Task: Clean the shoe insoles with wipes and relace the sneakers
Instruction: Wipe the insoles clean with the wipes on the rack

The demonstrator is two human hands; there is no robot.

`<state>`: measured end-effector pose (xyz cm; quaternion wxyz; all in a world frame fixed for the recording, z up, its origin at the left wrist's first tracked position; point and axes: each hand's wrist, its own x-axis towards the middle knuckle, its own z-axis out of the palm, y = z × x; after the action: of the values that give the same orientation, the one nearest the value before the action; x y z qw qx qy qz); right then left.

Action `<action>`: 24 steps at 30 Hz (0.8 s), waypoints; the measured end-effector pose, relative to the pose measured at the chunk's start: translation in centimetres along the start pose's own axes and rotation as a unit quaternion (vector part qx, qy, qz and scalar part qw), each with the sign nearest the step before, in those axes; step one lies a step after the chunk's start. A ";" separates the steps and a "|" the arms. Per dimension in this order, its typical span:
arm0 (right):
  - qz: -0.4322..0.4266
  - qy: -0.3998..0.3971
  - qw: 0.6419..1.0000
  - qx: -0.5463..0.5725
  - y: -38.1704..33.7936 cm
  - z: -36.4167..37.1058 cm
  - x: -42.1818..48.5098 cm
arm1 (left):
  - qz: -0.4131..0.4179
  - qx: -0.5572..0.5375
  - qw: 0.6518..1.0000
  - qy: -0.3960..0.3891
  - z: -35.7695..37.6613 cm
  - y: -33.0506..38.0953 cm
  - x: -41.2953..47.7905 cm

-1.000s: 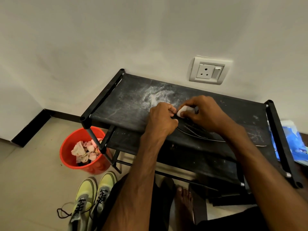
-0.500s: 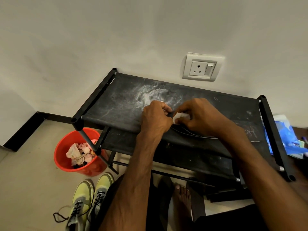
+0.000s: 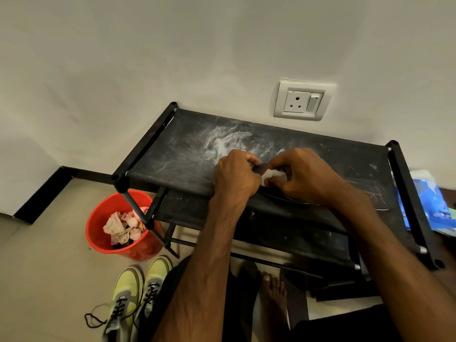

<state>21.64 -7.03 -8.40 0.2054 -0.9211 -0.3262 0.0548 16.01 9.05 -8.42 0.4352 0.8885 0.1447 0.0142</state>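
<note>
Right hand [image 3: 303,176]: fingers bent down and bunched, pinching a crumpled white wipe [image 3: 272,176] against the toe end of the insole [image 3: 369,197]. Thumb side hidden; how hard it presses cannot be told.

Left hand [image 3: 237,176]: knuckles up, fingers curled, apparently pinning the insole's tip. Touching or nearly touching the right hand, with the wipe between them.

Insole: dark, flat on the top shelf of the shoe rack [image 3: 172,154], along its front edge right of centre, heel end toward the right front corner. Only its pale outline and a chalky patch show past the right wrist.

Change: a second ago the wipe sat higher, at the very tip beside the left knuckles. It now shows lower between the hands, nearer the front edge. Reads as a short scrubbing stroke at the toe. The insole itself looks unmoved.

Meaning for the task, as a judgement: cleaning is mid-way on this insole, and most of its length probably still needs the wipe.

Outward: white powdery smear on the shelf behind the hands. Blue wipes pack [image 3: 429,206] beyond the rack's right edge. Red bucket [image 3: 128,250] by the left front corner holds used wipes [image 3: 121,227]. Yellow-green sneakers [image 3: 138,292] stand on the floor below it, one lace [image 3: 95,319] trailing loose; relacing not yet finished.
</note>
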 end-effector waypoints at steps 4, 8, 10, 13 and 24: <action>0.007 0.044 0.999 0.009 0.3 0.6 0.4 | -0.002 0.005 1.000 -0.002 0.0 0.0 -0.1; -0.020 -0.061 0.997 0.044 -0.3 -0.9 -0.8 | -0.011 0.004 1.000 0.004 0.2 0.1 0.0; -0.024 -0.095 0.994 0.052 -0.6 -1.4 -1.5 | -0.017 0.012 1.000 0.003 0.3 0.2 0.1; -0.012 -0.057 0.997 0.044 -0.3 -1.1 -1.1 | -0.014 0.014 1.000 0.002 0.5 0.2 0.2; 0.087 0.191 0.976 0.056 2.1 -0.2 1.3 | -0.020 0.011 1.000 0.007 0.3 0.1 0.0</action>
<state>23.87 -7.73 -9.06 0.3096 -0.9264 -0.1963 -0.0865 16.05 8.74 -8.49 0.4244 0.8901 0.1660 0.0100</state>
